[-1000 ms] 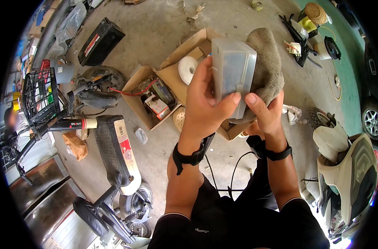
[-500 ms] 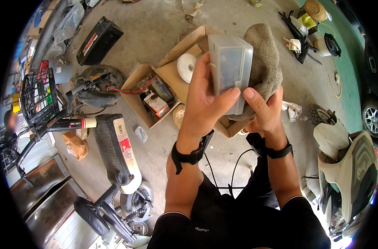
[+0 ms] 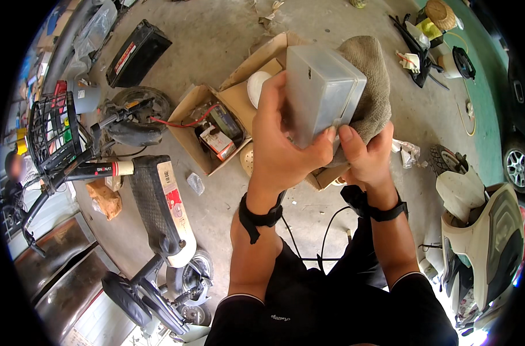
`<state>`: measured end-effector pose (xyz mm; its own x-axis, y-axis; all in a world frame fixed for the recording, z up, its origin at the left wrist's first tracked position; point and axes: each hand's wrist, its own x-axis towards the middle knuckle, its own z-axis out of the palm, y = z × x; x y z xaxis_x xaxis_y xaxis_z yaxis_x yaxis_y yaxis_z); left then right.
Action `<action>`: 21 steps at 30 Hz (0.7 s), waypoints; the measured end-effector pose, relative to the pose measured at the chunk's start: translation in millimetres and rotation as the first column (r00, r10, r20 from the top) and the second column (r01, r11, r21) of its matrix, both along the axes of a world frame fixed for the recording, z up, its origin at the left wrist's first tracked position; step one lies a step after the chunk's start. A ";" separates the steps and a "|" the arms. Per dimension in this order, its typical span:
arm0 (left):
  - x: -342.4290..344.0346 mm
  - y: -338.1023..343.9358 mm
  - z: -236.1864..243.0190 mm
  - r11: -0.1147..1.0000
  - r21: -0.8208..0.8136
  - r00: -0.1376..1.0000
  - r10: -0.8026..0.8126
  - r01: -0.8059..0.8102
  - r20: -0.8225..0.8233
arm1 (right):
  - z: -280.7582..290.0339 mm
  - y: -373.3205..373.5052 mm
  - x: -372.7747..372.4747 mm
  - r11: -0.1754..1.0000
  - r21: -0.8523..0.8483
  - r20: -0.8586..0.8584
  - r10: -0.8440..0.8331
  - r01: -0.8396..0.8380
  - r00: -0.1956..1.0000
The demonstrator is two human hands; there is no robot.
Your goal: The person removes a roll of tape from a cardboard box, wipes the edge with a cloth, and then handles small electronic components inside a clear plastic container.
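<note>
A translucent plastic box [image 3: 322,86] is raised in front of me, tilted. My left hand [image 3: 282,155] grips it from the left, thumb on its lower front beside a small latch. My right hand [image 3: 369,158] is closed around a rough grey-brown cloth [image 3: 371,81] behind the box's right side, its thumb against the box near the latch. Below and behind them, an open cardboard box [image 3: 190,144] holds small items and a red cable, beside a larger carton [image 3: 242,104] with a white round object [image 3: 256,86]. The box's contents are indistinct.
A scooter with a long deck [image 3: 158,205] stands at left, a black case [image 3: 138,52] behind it. At right are a white scooter body [image 3: 478,242], a car wheel [image 3: 515,170] and a bucket [image 3: 450,66] among clutter. A blurred person [image 3: 17,170] shows at the far left edge.
The plastic box has turned and tilted, showing more of its face, and sits slightly further left and higher. Both hands keep hold, the left thumb still near the latch.
</note>
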<state>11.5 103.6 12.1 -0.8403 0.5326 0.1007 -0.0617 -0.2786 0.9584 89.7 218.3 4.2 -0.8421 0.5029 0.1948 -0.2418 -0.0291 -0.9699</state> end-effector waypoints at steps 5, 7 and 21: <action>-3.6 -4.9 -1.7 0.999 -0.035 0.999 -0.042 0.042 -0.007 | -1.9 0.3 -1.0 0.992 0.113 -0.023 -0.059 0.061 0.998; -5.3 -6.7 -0.4 0.996 -0.031 0.997 -0.078 0.079 0.012 | -3.2 -1.5 -3.1 0.992 0.110 -0.055 -0.064 0.069 0.996; -8.7 -12.7 -0.5 0.992 -0.005 0.991 -0.130 0.130 0.024 | -3.1 -5.7 -5.1 0.999 0.052 0.014 -0.018 0.017 1.000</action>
